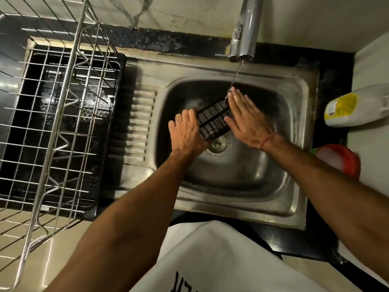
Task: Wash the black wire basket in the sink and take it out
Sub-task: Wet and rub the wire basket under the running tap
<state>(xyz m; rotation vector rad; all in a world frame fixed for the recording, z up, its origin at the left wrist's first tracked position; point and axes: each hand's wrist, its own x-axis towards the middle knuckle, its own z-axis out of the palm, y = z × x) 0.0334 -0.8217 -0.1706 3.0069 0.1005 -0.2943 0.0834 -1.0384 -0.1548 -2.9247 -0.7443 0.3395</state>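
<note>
Standing over the stainless steel sink (299,114), the person holds a small black wire basket (213,121) above the drain (219,144), inside the basin. The basket is a shallow rectangular grid of thin dark wires, tilted, and looks wet. The left hand (186,133) grips the basket's left edge; the fingers curl around it. The right hand (245,121) is flat with straight fingers and presses against the basket's right side. A thin stream of water (235,75) falls from the chrome tap (245,30) onto the far corner of the basket and the right fingertips.

The sink is dull, scratched metal with a ribbed drainboard (140,125) left of the basin. Further left of the sink stands a shiny steel wire dish rack (63,114) over a black tray. Right of the sink lies a white plastic bottle with a yellow label (353,108), and nearer to the person a red round lid (341,161). A thin red thread (267,141) circles the right wrist.
</note>
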